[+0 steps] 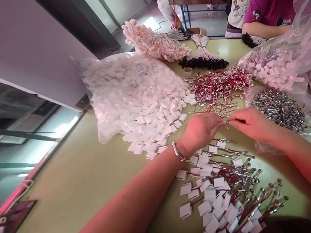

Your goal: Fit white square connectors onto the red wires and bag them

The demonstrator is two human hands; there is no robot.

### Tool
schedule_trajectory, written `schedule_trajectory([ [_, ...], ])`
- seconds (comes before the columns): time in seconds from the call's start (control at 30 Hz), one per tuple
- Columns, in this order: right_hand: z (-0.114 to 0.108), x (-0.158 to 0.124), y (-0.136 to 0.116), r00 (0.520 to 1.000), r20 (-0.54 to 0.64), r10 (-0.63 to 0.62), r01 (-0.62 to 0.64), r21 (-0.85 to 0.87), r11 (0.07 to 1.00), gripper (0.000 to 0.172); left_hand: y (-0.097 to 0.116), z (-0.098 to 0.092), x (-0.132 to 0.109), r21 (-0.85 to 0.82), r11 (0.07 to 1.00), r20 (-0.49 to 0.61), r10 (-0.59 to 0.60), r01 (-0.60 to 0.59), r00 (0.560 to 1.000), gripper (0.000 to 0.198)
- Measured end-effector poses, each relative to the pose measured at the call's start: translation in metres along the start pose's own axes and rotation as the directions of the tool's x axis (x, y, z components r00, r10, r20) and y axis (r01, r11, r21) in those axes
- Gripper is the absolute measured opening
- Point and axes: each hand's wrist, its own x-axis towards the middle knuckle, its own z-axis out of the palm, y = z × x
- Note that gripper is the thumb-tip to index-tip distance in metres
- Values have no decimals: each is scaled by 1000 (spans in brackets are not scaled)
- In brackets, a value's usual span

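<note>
My left hand [204, 128] and my right hand [249, 122] meet fingertip to fingertip above the table, both closed in a pinch. Between them shows a small shiny metal-ended piece [225, 123]; most of it is hidden by fingers, so its exact kind is unclear. Just beyond my hands lies a heap of red wires with metal terminals [221, 85]. Glass tube fuses with metal caps [279, 109] are piled on plastic to the right. Below my wrists, many red-wire assemblies with white plastic covers [209, 207] and fuses are spread out.
A clear bag of white plastic covers [130, 85] spills onto the table [76, 180] at left. Behind are bundled wires with white-orange connectors [153, 42], bundles with black connectors [205, 61], and a tape roll [188, 71]. Another bag [275, 65] stands right, near a person in purple [268, 1].
</note>
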Motion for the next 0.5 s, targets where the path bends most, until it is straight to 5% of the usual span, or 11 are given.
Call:
schedule_trajectory([
  [0.07, -2, 0, -3, 990, 82, 114, -116, 22, 993, 18, 0, 0, -2, 116, 987, 61, 104, -111, 993, 32],
  [0.17, -3, 1, -4, 973, 105, 204, -208, 26, 978, 22, 0, 0, 1, 171, 977, 142, 103, -127, 985, 32],
  [0.33, 1, 1, 7, 979, 127, 162, -149, -105, 983, 18, -5, 1, 10, -56, 998, 188, 4, 7, 982, 27],
  [0.5, 8, 1, 1, 976, 203, 85, -32, -253, 967, 18, -7, 15, 9, 148, 988, 255, -84, 47, 963, 24],
])
